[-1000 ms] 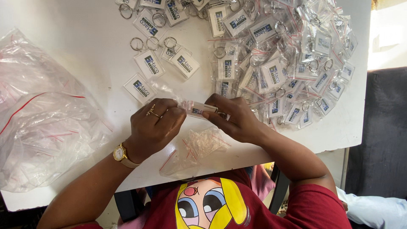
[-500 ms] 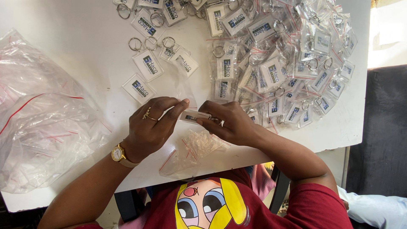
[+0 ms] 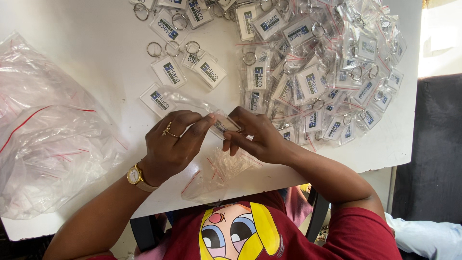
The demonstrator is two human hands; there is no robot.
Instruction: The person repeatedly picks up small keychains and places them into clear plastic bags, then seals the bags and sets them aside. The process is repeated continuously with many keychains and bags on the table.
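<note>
One clear plastic key tag (image 3: 224, 126) sits pinched between both hands, just above the near edge of the white table (image 3: 86, 53). Its long axis runs roughly left to right, tilted a little, and it bridges the gap between the two hands. The left hand (image 3: 174, 144) comes at the key tag from the left; its fingertips (image 3: 210, 117) are closed on the tag's left end, and a gold ring shows on one finger. The right hand (image 3: 257, 137) comes from the right, its fingers drawn together on the tag's right end. Both hands are equally close, each touching the tag. A thin clear sleeve appears to wrap the tag, though the edges are hard to make out.

Just below the key tag, toward the person, lies a small heap of empty clear bags (image 3: 219, 173). Above and to the left of the tag lie loose key tags with metal rings (image 3: 168, 71). Above and to the right spreads a large pile of bagged key tags (image 3: 327, 77). Far left of the tag sits a big crumpled plastic bag (image 3: 48, 139).
</note>
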